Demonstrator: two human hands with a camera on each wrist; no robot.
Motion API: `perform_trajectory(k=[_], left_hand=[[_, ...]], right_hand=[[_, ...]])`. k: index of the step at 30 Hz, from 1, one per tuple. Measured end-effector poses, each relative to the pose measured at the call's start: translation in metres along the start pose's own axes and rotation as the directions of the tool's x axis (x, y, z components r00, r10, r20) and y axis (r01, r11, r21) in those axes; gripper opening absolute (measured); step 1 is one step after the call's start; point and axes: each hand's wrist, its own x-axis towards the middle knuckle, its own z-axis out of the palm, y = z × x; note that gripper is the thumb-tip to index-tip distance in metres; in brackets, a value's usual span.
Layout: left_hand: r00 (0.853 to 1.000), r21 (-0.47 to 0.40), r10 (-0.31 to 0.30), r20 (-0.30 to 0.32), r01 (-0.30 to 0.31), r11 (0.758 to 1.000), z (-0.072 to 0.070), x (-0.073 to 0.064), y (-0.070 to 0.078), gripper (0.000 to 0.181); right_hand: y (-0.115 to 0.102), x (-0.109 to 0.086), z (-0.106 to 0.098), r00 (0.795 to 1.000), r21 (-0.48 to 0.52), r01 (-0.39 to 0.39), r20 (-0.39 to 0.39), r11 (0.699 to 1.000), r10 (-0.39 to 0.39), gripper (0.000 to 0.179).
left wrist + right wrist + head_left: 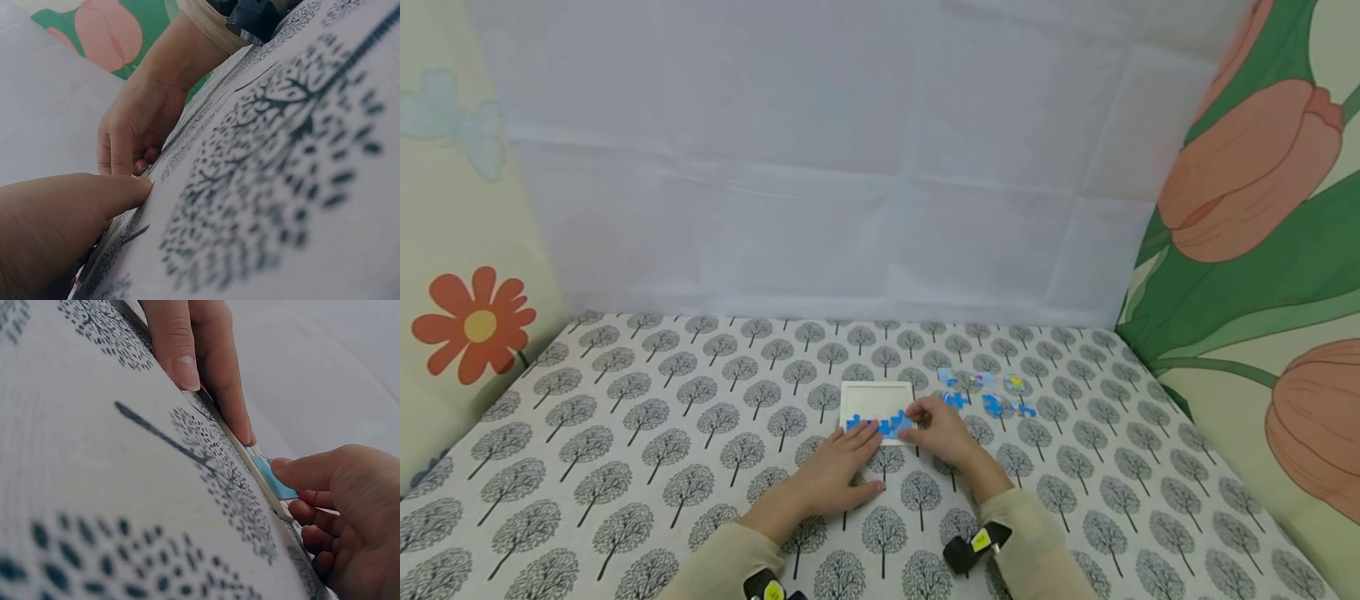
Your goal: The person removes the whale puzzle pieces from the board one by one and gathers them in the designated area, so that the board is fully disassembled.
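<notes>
A small white puzzle tray (878,385) lies on the table, with interlocked blue pieces (886,430) along its near side. My left hand (838,475) lies with extended fingers over the tray's near left part, fingertips on the blue pieces and thumb held out to the side. At the tray's near right corner, my right hand (947,429) pinches a light blue puzzle piece (274,478) between thumb and fingers. That piece is right at the tray's edge in the right wrist view. The left wrist view shows both hands close together, with the pieces hidden.
Several loose puzzle pieces (992,406), blue and some with yellow or pink marks, lie to the right of the tray. A tree-patterned cloth (685,433) covers the table. Behind it hangs a white sheet (812,183), with painted walls on both sides.
</notes>
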Motion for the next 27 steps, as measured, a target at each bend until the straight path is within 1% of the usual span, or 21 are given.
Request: perform_trajectory(k=[4, 7, 12, 15, 21, 24, 27], left_hand=[[1.000, 0.001, -0.006, 0.000, 0.006, 1.000, 0.0004, 0.0000, -0.0002, 0.065], [1.000, 0.004, -0.004, -0.004, 0.004, 1.000, 0.0006, 0.0002, -0.0003, 0.065], [1.000, 0.010, -0.003, -0.010, 0.003, 1.000, 0.0010, 0.0006, 0.0000, 0.065], [1.000, 0.014, -0.005, -0.012, 0.005, 1.000, 0.0014, 0.0007, -0.0001, 0.065], [1.000, 0.011, 0.002, -0.010, -0.002, 1.000, 0.0004, 0.0007, 0.0002, 0.064], [1.000, 0.005, 0.005, -0.007, -0.005, 1.000, -0.0002, 0.0003, 0.0006, 0.064], [1.000, 0.007, 0.004, -0.004, -0.004, 1.000, -0.0002, 0.0002, 0.0007, 0.065]], right_hand=[[-0.0007, 0.0002, -0.0001, 1.000, 0.017, 0.016, -0.002, 1.000, -0.016, 0.021], [-0.0014, 0.0000, -0.0003, 1.000, 0.017, 0.012, 0.000, 1.000, -0.012, 0.020], [-0.0032, -0.0003, -0.0010, 1.000, -0.008, 0.009, 0.010, 1.000, -0.009, 0.021], [-0.0043, -0.0003, -0.0018, 1.000, -0.018, 0.011, 0.025, 1.000, -0.011, 0.024], [-0.0056, -0.0006, -0.0043, 0.994, -0.046, 0.075, 0.088, 0.996, -0.071, 0.035], [-0.0054, -0.0007, -0.0046, 0.991, -0.063, 0.091, 0.103, 0.994, -0.084, 0.035], [-0.0047, -0.0008, -0.0039, 0.992, -0.087, 0.088, 0.101, 0.992, -0.079, 0.032]])
